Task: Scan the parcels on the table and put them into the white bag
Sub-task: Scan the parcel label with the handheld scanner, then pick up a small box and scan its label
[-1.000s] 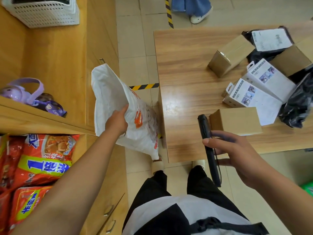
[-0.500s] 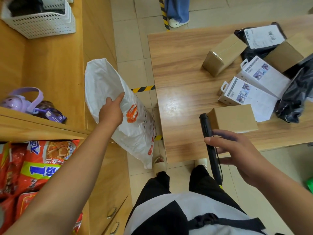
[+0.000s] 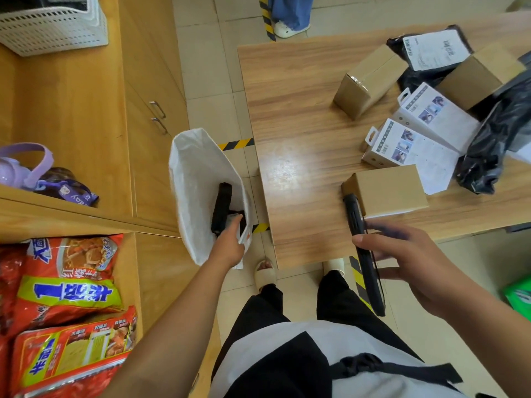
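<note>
My left hand (image 3: 228,247) grips the near rim of the white bag (image 3: 195,179), which hangs open beside the table's left edge. A dark parcel (image 3: 221,208) lies inside it. In my right hand (image 3: 402,254) is the black scanner (image 3: 355,214), its tip touching or almost touching a brown box (image 3: 390,191) at the table's front edge. Behind that box lie two white boxes (image 3: 408,147) (image 3: 436,116), two more brown boxes (image 3: 367,79) (image 3: 479,76) and two black mailer bags (image 3: 431,50) (image 3: 500,139).
The wooden table (image 3: 293,116) fills the right half. A wooden cabinet (image 3: 149,81) stands to the left, with red snack packets (image 3: 66,297), a purple bottle (image 3: 20,168) and a white basket (image 3: 54,27). Another person's foot (image 3: 290,27) is beyond the table.
The white bag has dropped lower and turned its mouth up towards me, showing the dark parcel inside. My left hand now holds its near rim. The scanner hand has barely moved.
</note>
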Tool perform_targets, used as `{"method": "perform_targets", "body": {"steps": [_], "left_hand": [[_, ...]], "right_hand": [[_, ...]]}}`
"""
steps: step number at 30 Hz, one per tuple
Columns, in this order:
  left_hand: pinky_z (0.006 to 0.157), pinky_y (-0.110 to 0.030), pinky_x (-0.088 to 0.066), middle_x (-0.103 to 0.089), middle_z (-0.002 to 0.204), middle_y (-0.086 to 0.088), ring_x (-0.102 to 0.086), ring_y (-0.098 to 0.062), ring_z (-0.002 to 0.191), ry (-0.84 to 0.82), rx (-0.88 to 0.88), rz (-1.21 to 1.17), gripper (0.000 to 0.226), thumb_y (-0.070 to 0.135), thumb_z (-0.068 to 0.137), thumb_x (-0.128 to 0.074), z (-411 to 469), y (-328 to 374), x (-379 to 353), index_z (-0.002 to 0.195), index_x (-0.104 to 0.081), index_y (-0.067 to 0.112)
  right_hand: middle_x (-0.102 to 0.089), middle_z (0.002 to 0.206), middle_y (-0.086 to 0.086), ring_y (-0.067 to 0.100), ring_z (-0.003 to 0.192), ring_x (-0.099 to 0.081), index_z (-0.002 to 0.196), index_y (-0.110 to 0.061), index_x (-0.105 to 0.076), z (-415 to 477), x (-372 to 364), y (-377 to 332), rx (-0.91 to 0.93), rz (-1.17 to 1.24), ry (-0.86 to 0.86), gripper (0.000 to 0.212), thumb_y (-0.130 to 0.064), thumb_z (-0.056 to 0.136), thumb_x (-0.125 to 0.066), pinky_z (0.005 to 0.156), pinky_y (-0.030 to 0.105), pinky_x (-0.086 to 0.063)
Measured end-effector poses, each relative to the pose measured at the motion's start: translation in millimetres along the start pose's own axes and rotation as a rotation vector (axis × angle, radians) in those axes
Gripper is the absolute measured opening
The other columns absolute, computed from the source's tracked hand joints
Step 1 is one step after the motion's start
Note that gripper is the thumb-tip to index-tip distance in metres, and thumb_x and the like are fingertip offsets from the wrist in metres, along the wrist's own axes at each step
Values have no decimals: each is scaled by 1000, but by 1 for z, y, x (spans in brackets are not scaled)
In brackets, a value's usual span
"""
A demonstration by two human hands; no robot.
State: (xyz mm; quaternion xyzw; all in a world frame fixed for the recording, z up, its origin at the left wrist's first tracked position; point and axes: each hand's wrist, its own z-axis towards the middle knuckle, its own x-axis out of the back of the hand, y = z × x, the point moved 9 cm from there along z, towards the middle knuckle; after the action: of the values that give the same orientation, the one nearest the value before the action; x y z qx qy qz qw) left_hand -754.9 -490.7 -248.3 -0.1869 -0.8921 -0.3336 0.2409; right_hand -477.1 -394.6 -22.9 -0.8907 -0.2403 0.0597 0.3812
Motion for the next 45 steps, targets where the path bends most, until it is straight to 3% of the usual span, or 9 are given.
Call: {"method": "perform_targets", "body": {"steps": [3, 6, 18, 21, 27, 30, 35, 38, 45], "left_hand": [[85, -32, -53, -53, 140, -7, -60, -28, 111, 3, -1, -51, 75, 18, 95, -60, -3, -6, 2, 156, -19, 35], [85, -28, -44, -53, 143, -5, -55, -27, 120, 6, 13, -78, 63, 22, 95, -56, -7, -14, 9, 153, -31, 28], [97, -38, -42, -48, 148, -11, -48, -34, 130, 82, 83, -80, 59, 17, 97, -50, -10, -5, 39, 153, -32, 21], [90, -31, -38, -52, 144, -11, -50, -32, 128, 139, 30, -134, 50, 17, 98, -52, -14, 15, 51, 147, -42, 19], [98, -30, -39, -49, 145, -4, -46, -23, 132, 265, -76, -221, 51, 13, 94, -57, -23, 95, 68, 143, -48, 26], [99, -28, -37, -49, 139, 5, -46, -16, 130, 195, -258, -243, 48, 19, 92, -62, -31, 168, 55, 137, -51, 32], [117, -40, -28, -30, 153, 1, -29, -20, 142, -9, -537, 77, 82, 44, 76, -79, -43, 275, 2, 146, -36, 43], [120, -46, -20, -10, 160, 3, -12, -24, 147, -31, -572, 371, 104, 52, 67, -82, -42, 302, -34, 149, -18, 50], [112, -40, -29, -25, 147, -1, -25, -23, 135, 53, -526, 475, 97, 41, 64, -79, -32, 309, -50, 147, -29, 41]], "right_hand": [[-78, 84, -5, 7, 67, -72, 104, -25, -79, 0, 10, 0, -2, -3, 38, 59, -43, 48, -88, 52, 20, -55], [-78, 83, -11, 3, 64, -71, 113, -23, -71, 0, 12, -1, -8, 4, 62, 61, -35, 56, -88, 51, 19, -55], [-78, 83, -7, 3, 60, -69, 82, -36, -83, 2, 12, -14, 50, 83, 6, 27, -29, 57, -88, 49, 21, -55], [-79, 87, 0, 7, 61, -70, 96, -21, -80, 3, 25, -15, 62, 100, 42, 48, -33, 51, -89, 49, 22, -55], [-78, 83, 0, 9, 61, -71, 102, -18, -79, 4, 62, -17, 47, 129, 66, 25, -21, 77, -83, 50, 22, -55], [-79, 85, -5, 8, 64, -71, 102, -21, -79, 3, 89, -22, 56, 130, 84, 42, -31, 63, -91, 53, 23, -55], [-79, 90, 0, 13, 67, -72, 104, -20, -79, 8, 145, -30, 75, 182, 125, 30, -29, 76, -84, 53, 26, -56], [-80, 90, 3, 13, 65, -74, 101, -18, -79, 11, 175, -34, 89, 218, 150, 23, -26, 80, -81, 50, 23, -55], [-80, 88, 5, 15, 63, -72, 95, -17, -81, 27, 213, -27, 94, 299, 131, 19, -25, 78, -82, 50, 24, -55]]}}
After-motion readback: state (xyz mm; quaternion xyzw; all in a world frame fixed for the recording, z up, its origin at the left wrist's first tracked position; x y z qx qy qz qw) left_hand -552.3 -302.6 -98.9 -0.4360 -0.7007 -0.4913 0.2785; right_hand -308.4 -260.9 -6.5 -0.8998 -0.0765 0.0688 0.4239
